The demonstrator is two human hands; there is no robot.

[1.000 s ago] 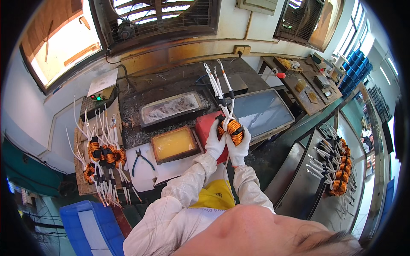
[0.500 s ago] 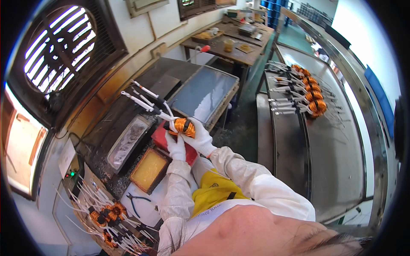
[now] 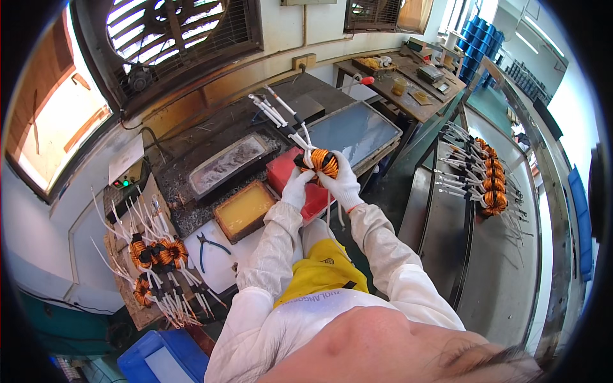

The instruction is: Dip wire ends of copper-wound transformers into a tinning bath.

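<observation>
A ring-shaped coil of orange copper wire with black bands (image 3: pixel 326 162) is held up in front of me by both hands. Its thick white-sleeved leads (image 3: pixel 276 115) point up and away to the left, over the dark bench. My left hand (image 3: pixel 297 189), in a white glove, grips the coil's near left side. Around its right side closes my right hand (image 3: pixel 345 184), gloved too. Thin pale leads hang below the right hand. Under the coil is a red block-like box (image 3: pixel 281 171), partly hidden by my hands.
Left of the box are a tray of yellow material (image 3: pixel 254 225), a long trough with silvery contents (image 3: pixel 239 176) and pliers (image 3: pixel 203 241). More coils lie on a board (image 3: pixel 171 253) and on the right-hand rack (image 3: pixel 495 184). A bluish tray (image 3: pixel 381 149) lies beyond. A blue bin (image 3: pixel 133 357) stands lower left.
The view has swung left, so the bench sits further right in the picture and the blue bin has come in. Both hands still hold the coil above the red box; thin leads now show below.
</observation>
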